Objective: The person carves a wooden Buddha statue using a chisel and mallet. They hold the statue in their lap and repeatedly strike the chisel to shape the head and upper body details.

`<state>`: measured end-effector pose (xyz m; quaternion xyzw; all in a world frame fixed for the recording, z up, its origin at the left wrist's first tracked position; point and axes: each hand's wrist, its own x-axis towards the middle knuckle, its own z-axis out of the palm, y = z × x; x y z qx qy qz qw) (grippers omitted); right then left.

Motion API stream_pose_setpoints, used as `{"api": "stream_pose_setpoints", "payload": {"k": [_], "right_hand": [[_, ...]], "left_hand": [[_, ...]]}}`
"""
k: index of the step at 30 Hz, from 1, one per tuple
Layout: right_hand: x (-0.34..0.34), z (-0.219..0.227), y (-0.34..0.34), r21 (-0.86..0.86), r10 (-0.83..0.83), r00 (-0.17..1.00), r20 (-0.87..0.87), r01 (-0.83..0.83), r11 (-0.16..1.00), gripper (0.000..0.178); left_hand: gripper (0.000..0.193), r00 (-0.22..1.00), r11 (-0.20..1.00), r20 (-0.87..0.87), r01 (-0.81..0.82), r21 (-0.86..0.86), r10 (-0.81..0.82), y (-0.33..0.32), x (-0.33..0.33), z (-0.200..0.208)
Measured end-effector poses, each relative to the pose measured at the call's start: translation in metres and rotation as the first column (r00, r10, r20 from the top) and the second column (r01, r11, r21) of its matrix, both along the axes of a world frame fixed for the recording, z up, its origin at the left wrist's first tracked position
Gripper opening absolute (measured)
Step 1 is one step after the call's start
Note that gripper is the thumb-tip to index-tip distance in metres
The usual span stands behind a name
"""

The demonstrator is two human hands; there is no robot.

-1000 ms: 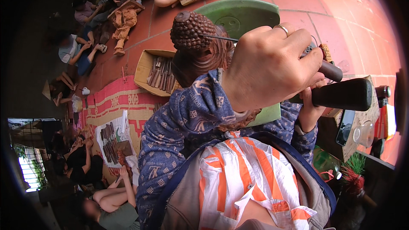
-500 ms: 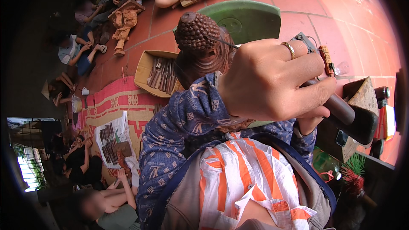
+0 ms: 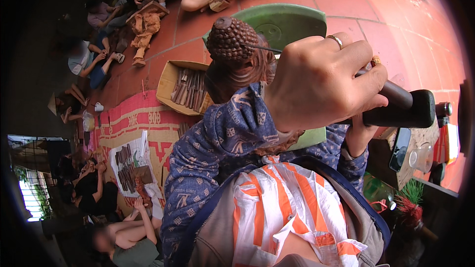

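My left hand (image 3: pixel 316 84), with a ring on one finger, is closed around a chisel. The chisel's dark rounded handle (image 3: pixel 395 94) sticks out past my fingers, and its thin metal shaft (image 3: pixel 262 48) reaches the curls on a dark brown carved wooden head (image 3: pixel 231 39). My sleeve and hand partly cover the carving. Below and behind it my right hand (image 3: pixel 360 137) is closed on a black mallet-like block (image 3: pixel 403 112), which sits against the end of the chisel handle. The right fingers are partly hidden.
A cardboard box of chisels (image 3: pixel 170 86) stands left of the carving. More tools (image 3: pixel 127 165) lie on a patterned mat (image 3: pixel 123 113). A green plastic chair (image 3: pixel 292 24) is behind. A phone (image 3: pixel 400 148) and clear cup (image 3: pixel 420 158) are at right. Several people sit around.
My left hand and the chisel have shifted slightly, the handle end rising. The black block has moved up, uncovering the phone and cup. The carved head has moved slightly in view.
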<state>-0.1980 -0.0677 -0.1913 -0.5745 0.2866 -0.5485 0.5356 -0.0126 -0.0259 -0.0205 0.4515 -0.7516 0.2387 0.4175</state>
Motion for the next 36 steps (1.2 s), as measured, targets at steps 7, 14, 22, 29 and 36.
{"api": "stream_pose_setpoints", "payload": {"k": [7, 14, 22, 29, 36], "right_hand": [[0.013, -0.001, 0.006, -0.109, -0.215, 0.968, 0.131, 0.229, 0.967, 0.04], [0.009, 0.012, 0.013, -0.15, -0.104, 0.988, 0.115, 0.121, 0.981, 0.033], [-0.005, 0.001, -0.013, -0.414, 0.212, 0.973, 0.091, -0.157, 0.896, 0.045], [-0.001, 0.01, -0.01, -0.385, 0.306, 0.944, 0.124, -0.239, 0.891, 0.049], [0.024, 0.009, 0.02, -0.093, -0.371, 0.925, 0.083, 0.378, 0.921, 0.029]], "left_hand": [[0.029, 0.994, 0.994, -0.002, 0.108, 0.013, -0.108, 0.01, 0.001, 0.002], [0.03, 0.98, 0.979, -0.002, 0.201, 0.012, -0.201, 0.015, 0.007, -0.002], [0.031, 0.954, 0.954, 0.011, 0.299, 0.014, -0.299, 0.019, 0.013, -0.005], [0.03, 0.964, 0.963, 0.004, 0.265, 0.048, -0.266, 0.021, 0.012, -0.005], [0.03, 0.995, 0.979, 0.052, 0.078, 0.186, -0.089, 0.016, 0.007, 0.008]]}}
